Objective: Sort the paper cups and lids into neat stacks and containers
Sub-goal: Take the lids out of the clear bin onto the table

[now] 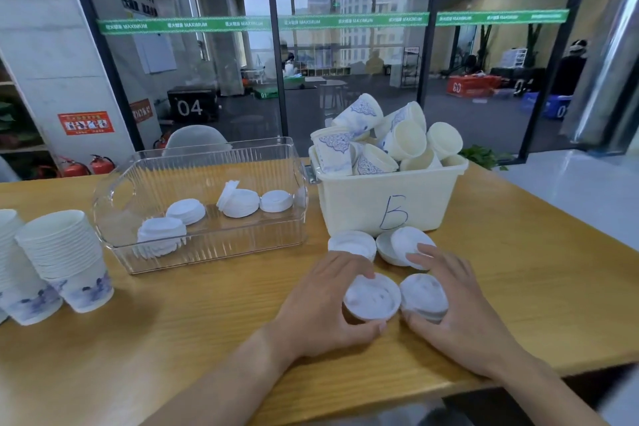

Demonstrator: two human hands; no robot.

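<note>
My left hand (pixel 321 304) grips a white lid (pixel 371 297) lying hollow side up on the wooden table (pixel 173 339). Beside it my right hand (pixel 460 304) curls round a second white lid (pixel 423 296), thumb under its near edge. Just beyond them lie several more loose lids (pixel 352 244) in front of a cream bin marked B (pixel 390 201) heaped with paper cups (pixel 404 138). A clear plastic box (pixel 207 235) to the left holds small stacks of lids (pixel 160 237). Stacked cups (pixel 65 252) stand at the far left.
A glass wall runs behind the table. Bare wood lies between the cup stacks and my hands. The table's near edge runs just under my forearms. Some green leaves (pixel 484 156) lie behind the bin at the right.
</note>
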